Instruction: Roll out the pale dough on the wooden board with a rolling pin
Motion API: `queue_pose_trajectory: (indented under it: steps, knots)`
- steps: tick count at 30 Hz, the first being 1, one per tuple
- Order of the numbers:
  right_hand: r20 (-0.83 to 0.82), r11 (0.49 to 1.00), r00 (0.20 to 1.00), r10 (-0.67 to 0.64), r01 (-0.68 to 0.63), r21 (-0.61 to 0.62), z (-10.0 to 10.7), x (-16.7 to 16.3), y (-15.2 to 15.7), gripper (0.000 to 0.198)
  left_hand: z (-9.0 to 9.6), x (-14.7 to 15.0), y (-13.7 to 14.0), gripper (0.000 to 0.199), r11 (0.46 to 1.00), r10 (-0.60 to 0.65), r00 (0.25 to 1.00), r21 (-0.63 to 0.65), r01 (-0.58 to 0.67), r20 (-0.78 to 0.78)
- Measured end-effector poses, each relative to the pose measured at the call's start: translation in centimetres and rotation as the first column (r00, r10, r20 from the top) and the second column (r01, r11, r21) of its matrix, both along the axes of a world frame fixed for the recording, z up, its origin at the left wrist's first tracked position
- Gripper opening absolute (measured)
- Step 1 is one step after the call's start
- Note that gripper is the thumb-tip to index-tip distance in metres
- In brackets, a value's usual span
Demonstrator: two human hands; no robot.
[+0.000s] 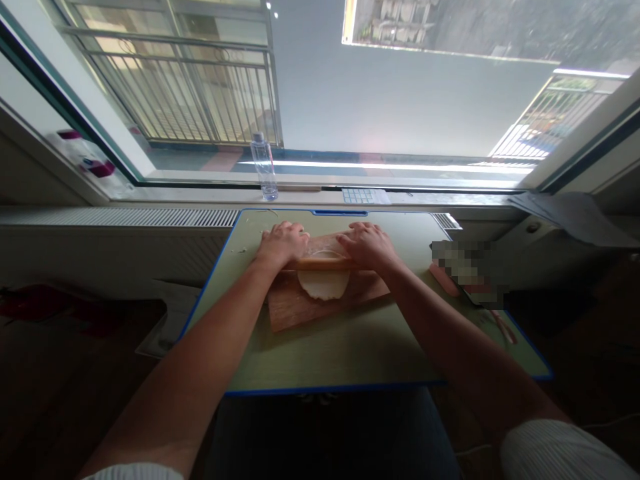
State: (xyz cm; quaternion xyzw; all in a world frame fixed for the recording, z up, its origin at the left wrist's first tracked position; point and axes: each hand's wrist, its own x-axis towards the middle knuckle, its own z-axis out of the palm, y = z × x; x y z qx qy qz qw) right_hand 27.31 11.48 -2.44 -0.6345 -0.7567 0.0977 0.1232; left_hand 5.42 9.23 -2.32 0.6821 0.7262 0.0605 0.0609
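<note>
A sheet of pale dough [324,285] with an uneven near edge lies on a wooden board [290,310]. Across the dough runs a wooden rolling pin [324,265]. At the pin's left end is my left hand [284,241], its fingers bent over the wood. My right hand [369,244] is curled over the right end in the same way. Both palms hide the pin's ends. Part of the dough shows beyond the pin, between the hands.
The board rests on a green table [320,360] with a blue rim. Small dough scraps [242,251] lie at its left. On the right is a blurred-out item [463,267] beside a pink object [443,279]. A clear bottle [265,170] stands on the window sill [200,197].
</note>
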Motion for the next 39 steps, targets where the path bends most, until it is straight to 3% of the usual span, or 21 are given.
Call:
queue_pose_trajectory:
  steps: [15, 27, 39]
  knots:
    - [0.067, 0.994, 0.998, 0.002, -0.010, 0.112, -0.5, -0.4, 3.0, 0.058, -0.3, -0.3, 3.1, 0.048, 0.999, 0.026, 0.999, 0.037, -0.024, -0.036]
    - [-0.008, 0.998, 1.000, -0.005, 0.006, 0.062, -0.6, -0.7, 6.0, 0.050, -0.5, -0.7, 6.1, 0.044, 0.997, 0.065, 0.998, 0.051, -0.066, 0.026]
    - [-0.010, 0.992, 0.999, 0.047, -0.046, 0.117, -0.5, -1.0, 7.2, 0.038, -1.1, -1.3, 8.0, 0.043, 0.993, 0.061, 0.997, 0.102, -0.065, 0.039]
